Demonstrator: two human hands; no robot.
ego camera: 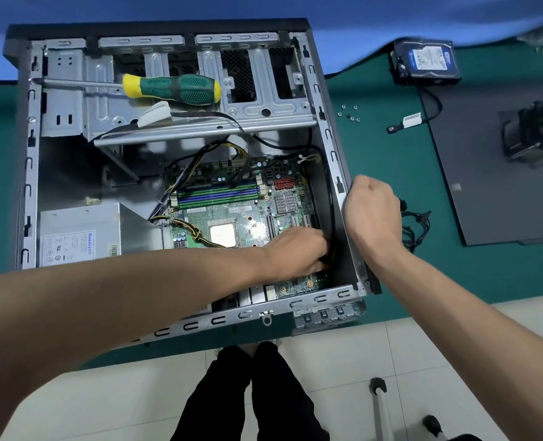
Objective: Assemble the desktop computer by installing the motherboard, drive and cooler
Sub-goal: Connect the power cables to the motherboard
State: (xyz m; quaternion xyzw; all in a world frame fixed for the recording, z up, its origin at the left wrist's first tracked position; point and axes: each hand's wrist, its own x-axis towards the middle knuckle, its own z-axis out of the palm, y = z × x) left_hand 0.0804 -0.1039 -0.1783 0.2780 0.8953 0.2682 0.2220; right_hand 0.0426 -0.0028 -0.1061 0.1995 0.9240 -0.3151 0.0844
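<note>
The open computer case lies on its side on the green mat. The green motherboard sits inside at the lower right, with the bare CPU showing. My left hand reaches into the case at the board's right edge, fingers curled around a black cable by the case wall. My right hand grips the case's right rim from outside. The hard drive lies on the table at the far right, and the cooler rests on the dark side panel.
A green and yellow screwdriver lies on the drive cage at the top of the case. The power supply fills the lower left. Several screws and a loose SATA cable lie right of the case. Black connectors trail behind my right hand.
</note>
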